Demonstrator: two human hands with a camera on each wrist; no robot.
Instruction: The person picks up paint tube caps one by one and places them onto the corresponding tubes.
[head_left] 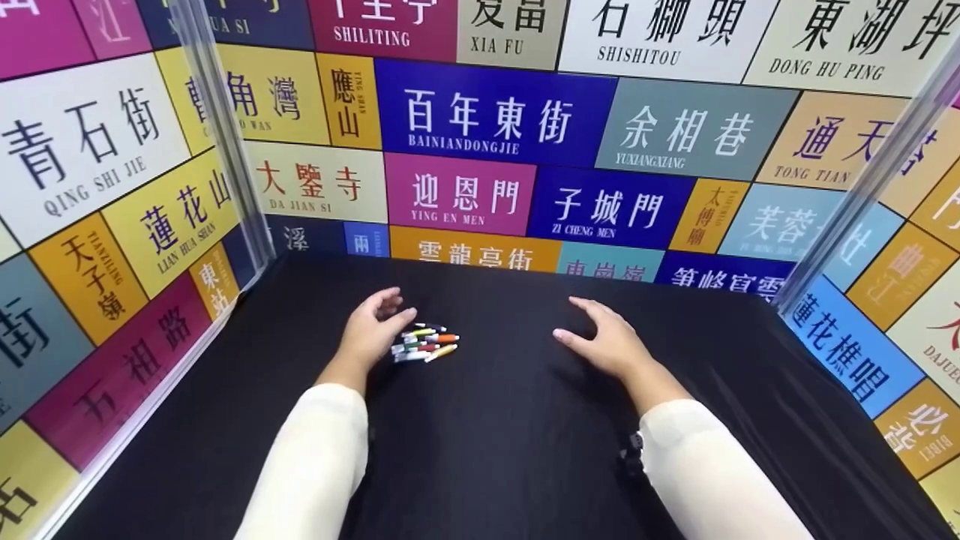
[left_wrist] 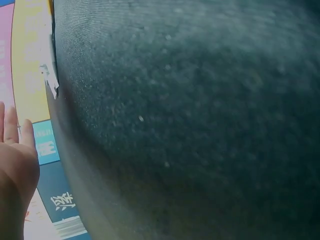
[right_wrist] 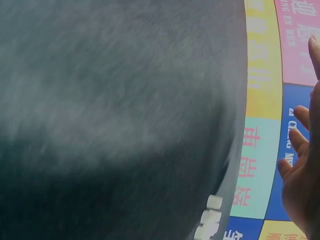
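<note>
A small pile of pens (head_left: 426, 346), with white, orange, yellow, red and dark parts, lies on the black-covered table. Just left of it hovers my left hand (head_left: 371, 330), fingers loosely bent and thumb reaching toward the pens; whether it touches them I cannot tell. My right hand (head_left: 606, 339) is apart from the pile, to its right, with fingers extended and nothing held. In the left wrist view the left hand (left_wrist: 17, 165) shows at the left edge, fingers raised. The right wrist view has the right hand (right_wrist: 302, 165) at its right edge, fingers spread.
Black cloth (head_left: 480, 435) covers the table, wrinkled at the right. Panels with coloured place-name signs (head_left: 495, 112) stand behind and on both sides, with clear corner posts (head_left: 244, 150). Several white cylindrical ends (right_wrist: 211, 217) show low in the right wrist view.
</note>
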